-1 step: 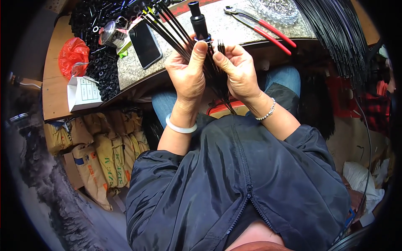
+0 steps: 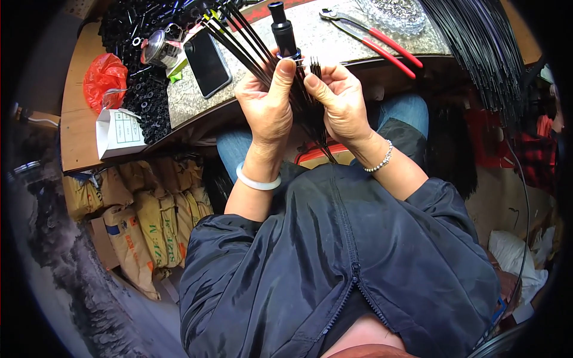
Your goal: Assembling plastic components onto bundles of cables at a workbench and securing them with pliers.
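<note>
My left hand is closed, its thumb pressed against the collar of a black stepped tube that looks like an umbrella runner. Thin black rods, like umbrella ribs, fan out up and left from the same hand. Beside it, my right hand pinches a small bunch of rib ends between thumb and fingers, close to the runner's collar. More ribs hang below, between my hands, toward my lap. The exact joint between ribs and runner is hidden by my thumbs.
Red-handled pliers lie at the right, overhanging the table's front edge. A glass dish of small metal parts stands behind them. Long black rods droop off the right side. Leftward are a phone, black plastic parts and a red bag.
</note>
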Available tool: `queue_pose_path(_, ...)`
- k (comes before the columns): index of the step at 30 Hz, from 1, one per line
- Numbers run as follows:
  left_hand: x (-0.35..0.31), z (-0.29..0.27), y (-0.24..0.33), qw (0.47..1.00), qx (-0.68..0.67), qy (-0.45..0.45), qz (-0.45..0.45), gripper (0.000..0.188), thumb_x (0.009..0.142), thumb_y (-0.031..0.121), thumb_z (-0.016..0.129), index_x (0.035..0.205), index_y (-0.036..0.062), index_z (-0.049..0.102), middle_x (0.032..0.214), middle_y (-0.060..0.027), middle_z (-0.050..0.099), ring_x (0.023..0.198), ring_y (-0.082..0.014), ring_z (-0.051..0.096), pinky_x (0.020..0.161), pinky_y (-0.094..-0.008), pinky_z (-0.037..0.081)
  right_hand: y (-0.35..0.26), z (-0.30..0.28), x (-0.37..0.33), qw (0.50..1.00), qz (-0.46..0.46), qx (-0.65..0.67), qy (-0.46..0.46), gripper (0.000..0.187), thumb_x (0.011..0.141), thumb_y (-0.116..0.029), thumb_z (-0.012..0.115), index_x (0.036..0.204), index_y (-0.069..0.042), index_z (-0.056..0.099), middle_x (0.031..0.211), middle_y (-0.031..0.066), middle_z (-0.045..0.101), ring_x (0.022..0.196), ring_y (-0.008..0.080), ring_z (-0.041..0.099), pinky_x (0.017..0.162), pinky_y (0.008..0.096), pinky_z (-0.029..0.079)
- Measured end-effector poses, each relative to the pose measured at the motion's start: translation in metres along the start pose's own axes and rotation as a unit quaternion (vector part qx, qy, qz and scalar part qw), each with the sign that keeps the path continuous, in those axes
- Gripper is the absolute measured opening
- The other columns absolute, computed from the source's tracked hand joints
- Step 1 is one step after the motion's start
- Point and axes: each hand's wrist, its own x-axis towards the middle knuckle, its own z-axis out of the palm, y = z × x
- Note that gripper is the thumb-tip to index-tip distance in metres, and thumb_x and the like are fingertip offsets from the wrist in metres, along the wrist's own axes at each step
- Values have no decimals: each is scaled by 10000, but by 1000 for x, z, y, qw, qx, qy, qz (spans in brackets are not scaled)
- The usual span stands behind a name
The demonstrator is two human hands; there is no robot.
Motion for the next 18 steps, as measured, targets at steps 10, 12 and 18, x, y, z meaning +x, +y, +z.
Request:
queue_pose_path(10,1,-2,-1,1000,6,-5,2,217,842,105,647,1021,-13,609,874,-63,658,772,-105,606,727,-222,476,-6,5,1,1000,7,-23,3,161,874,-105,600,1001,-7,600,905,27,636,785,50,572,735,184,455)
queue_pose_path(12,1,-2,-2,1000,-6,-2,-13,227,847,118,644,1030,-13,611,887,-64,657,785,-105,602,736,-223,472,-5,1,4,1000,21,-17,-7,165,877,-114,597,1001,-5,602,901,28,637,784,51,573,731,186,457)
queue_pose_path(18,1,-1,1,999,-32,-18,-33,246,850,139,641,1045,-7,612,897,-57,658,806,-104,598,749,-229,467,0,-3,8,998,54,13,-31,175,879,-126,595,995,6,602,887,32,639,780,66,579,734,194,463)
